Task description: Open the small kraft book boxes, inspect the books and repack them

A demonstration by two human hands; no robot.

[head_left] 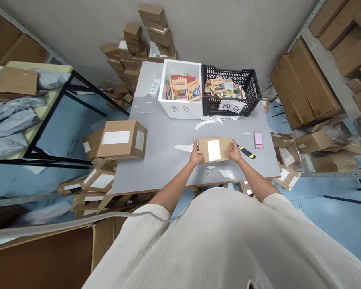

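Between my two hands is a small brown cardboard box (204, 150) with a white label on the face toward me. My left hand (195, 154) grips its left end, and my right hand (235, 151) grips the right end. It is over the front part of the grey table (159, 160); whether it touches the tabletop I cannot tell. Just right of my right hand lies a yellow and black utility knife (246, 151). Scraps of white paper (227, 174) lie around the box.
Behind the box stand a white foam bin (180, 111) and a black plastic crate (252, 96), both holding books. A larger carton (117, 148) is at the table's left edge. A phone (258, 140) lies to the right, a power strip (155, 87) at back left. Shelves flank the table.
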